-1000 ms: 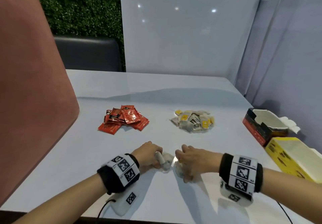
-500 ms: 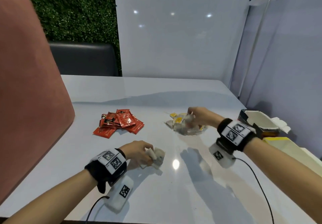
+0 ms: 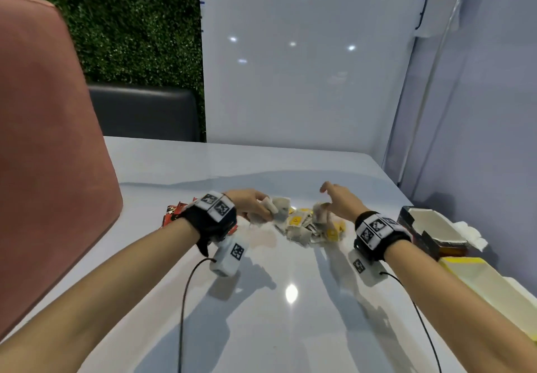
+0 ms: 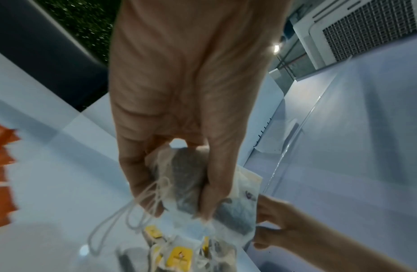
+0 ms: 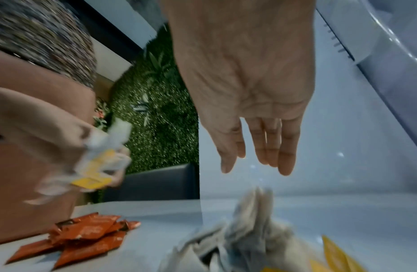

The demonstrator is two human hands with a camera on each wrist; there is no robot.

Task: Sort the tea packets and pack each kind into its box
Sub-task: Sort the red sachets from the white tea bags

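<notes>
My left hand [image 3: 259, 209] grips a bunch of white tea bags [image 4: 186, 181] with its fingers curled round them, and their strings hang loose. It hovers at the left edge of the pile of white tea bags with yellow tags [image 3: 305, 226]. My right hand [image 3: 327, 197] is just above the pile's right side, fingers straight and spread, holding nothing [image 5: 261, 147]. The red packets [image 5: 86, 237] lie in a heap to the left, mostly hidden behind my left wrist in the head view.
An open dark red box [image 3: 430, 229] and an open yellow box [image 3: 482, 281] stand at the table's right edge by the wall. A pink chair back [image 3: 43, 154] rises at the left. Cables trail from both wrists over the white table [image 3: 261, 329].
My left hand has carried its tea bags forward from the near table edge to the white pile. My right hand, which went to the pile first, now has its fingers spread above it.
</notes>
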